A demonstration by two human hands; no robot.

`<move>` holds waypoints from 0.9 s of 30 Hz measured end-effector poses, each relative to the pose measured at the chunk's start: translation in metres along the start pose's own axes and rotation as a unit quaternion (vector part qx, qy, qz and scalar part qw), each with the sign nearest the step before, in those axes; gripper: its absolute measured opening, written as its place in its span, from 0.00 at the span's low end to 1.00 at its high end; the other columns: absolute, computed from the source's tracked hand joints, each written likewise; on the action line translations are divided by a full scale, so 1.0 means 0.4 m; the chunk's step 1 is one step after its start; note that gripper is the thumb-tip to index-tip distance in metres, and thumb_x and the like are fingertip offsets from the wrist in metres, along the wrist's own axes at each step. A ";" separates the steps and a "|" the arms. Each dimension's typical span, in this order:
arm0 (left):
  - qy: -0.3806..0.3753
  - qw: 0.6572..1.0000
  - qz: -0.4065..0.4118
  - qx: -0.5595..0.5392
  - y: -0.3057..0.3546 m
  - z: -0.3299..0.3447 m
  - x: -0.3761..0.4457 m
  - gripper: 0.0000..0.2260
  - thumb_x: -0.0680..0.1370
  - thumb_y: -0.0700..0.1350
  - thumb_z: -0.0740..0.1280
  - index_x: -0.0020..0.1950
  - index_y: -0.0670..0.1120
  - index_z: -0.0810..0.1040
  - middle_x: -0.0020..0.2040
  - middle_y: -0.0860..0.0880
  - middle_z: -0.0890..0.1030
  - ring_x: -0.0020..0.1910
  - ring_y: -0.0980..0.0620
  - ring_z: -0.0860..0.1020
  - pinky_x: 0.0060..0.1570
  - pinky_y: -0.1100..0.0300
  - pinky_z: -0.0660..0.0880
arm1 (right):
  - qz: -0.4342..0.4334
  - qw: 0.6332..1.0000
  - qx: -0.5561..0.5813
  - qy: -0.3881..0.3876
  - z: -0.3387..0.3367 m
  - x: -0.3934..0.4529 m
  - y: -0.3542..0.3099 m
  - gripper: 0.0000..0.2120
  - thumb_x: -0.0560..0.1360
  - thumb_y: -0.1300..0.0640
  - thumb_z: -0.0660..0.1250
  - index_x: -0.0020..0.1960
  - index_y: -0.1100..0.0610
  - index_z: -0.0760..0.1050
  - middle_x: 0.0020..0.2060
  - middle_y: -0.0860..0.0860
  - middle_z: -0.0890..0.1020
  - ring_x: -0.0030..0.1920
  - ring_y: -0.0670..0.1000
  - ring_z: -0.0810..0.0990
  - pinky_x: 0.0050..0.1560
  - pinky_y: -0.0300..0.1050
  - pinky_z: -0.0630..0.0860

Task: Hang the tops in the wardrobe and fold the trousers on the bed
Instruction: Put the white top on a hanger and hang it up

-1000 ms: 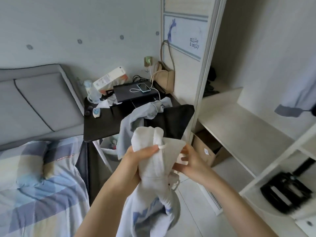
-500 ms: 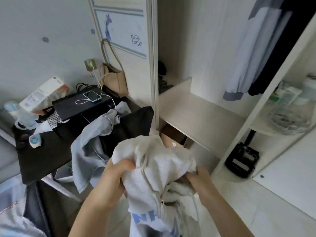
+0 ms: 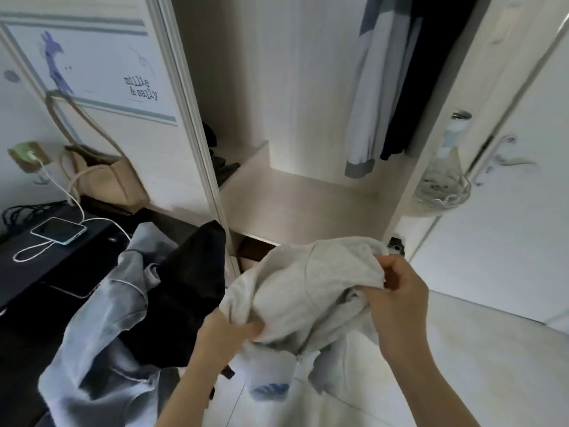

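Before the open wardrobe point(image 3: 308, 192) you hold a pale grey top point(image 3: 308, 291), bunched between both hands. Your left hand point(image 3: 228, 334) grips its lower fold, fingers curled into the cloth. Your right hand point(image 3: 397, 300) pinches its upper edge. Two garments point(image 3: 388, 81) hang inside. Grey and black clothes point(image 3: 147, 303) lie draped over the dark desk point(image 3: 24, 272) at left.

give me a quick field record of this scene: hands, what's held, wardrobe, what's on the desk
left hand: left hand grips the lower edge of the white top
right hand: right hand pinches the top's upper fabric
wardrobe: wardrobe open, light blue garment and black garment hanging inside
desk: dark desk holds a phone on a white cable, grey garment and black garment draped over its edge
beige bag: beige bag by the wall
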State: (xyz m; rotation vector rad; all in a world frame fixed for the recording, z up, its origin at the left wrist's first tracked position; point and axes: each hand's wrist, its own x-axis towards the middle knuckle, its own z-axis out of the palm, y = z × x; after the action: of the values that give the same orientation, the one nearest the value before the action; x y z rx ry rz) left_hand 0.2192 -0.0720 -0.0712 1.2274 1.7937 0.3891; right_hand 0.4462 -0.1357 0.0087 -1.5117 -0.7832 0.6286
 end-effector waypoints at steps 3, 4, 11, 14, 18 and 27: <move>-0.018 0.996 0.037 0.076 -0.011 -0.016 0.038 0.20 0.69 0.50 0.76 0.53 0.43 0.71 0.42 0.50 0.75 0.38 0.56 0.73 0.34 0.63 0.68 | -0.035 0.997 -0.036 0.056 0.012 0.006 -0.013 0.08 0.70 0.67 0.70 0.40 0.55 0.75 0.33 0.46 0.80 0.34 0.45 0.75 0.35 0.37 0.72; -0.018 0.995 0.039 0.087 -0.018 -0.027 0.051 0.19 0.72 0.47 0.74 0.56 0.43 0.71 0.43 0.51 0.75 0.39 0.56 0.73 0.35 0.64 0.69 | -0.043 0.996 -0.047 0.069 0.013 0.010 -0.016 0.08 0.70 0.66 0.70 0.40 0.55 0.75 0.34 0.47 0.80 0.35 0.47 0.75 0.35 0.38 0.72; -0.120 0.977 0.141 0.107 0.001 -0.016 0.081 0.38 0.76 0.43 0.69 0.79 0.52 0.50 0.70 0.46 0.69 0.65 0.44 0.73 0.60 0.53 0.73 | -0.065 0.993 -0.050 0.089 0.086 -0.005 -0.032 0.11 0.69 0.68 0.70 0.38 0.53 0.74 0.34 0.47 0.79 0.35 0.46 0.74 0.36 0.39 0.72; -0.183 0.970 0.077 -0.140 0.051 0.013 0.107 0.36 0.77 0.47 0.67 0.80 0.52 0.50 0.75 0.46 0.65 0.70 0.45 0.68 0.63 0.57 0.67 | -0.082 0.993 -0.049 0.066 0.116 -0.028 -0.041 0.13 0.69 0.72 0.68 0.39 0.54 0.75 0.35 0.48 0.79 0.35 0.45 0.74 0.35 0.37 0.72; -0.294 0.955 0.008 -0.043 0.047 0.006 0.160 0.56 0.63 0.66 0.75 0.80 0.54 0.43 0.76 0.47 0.65 0.70 0.45 0.69 0.66 0.51 0.65 | -0.120 0.988 -0.056 0.081 0.125 -0.030 -0.059 0.15 0.67 0.76 0.65 0.41 0.57 0.74 0.36 0.48 0.79 0.37 0.46 0.75 0.37 0.35 0.73; -0.567 0.802 -0.009 -0.186 -0.048 -0.006 0.089 0.27 0.70 0.39 0.74 0.68 0.41 0.74 0.64 0.40 0.78 0.63 0.40 0.76 0.62 0.45 0.74 | -0.139 0.976 -0.109 0.126 0.218 0.002 -0.046 0.11 0.70 0.68 0.67 0.36 0.55 0.70 0.34 0.50 0.76 0.35 0.44 0.71 0.36 0.38 0.69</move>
State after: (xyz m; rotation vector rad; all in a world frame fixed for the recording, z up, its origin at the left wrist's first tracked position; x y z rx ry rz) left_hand 0.2025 -0.0494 -0.1007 0.8326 0.6321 -0.0513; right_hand 0.3770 -0.0807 0.0189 -1.6041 -0.8649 0.1410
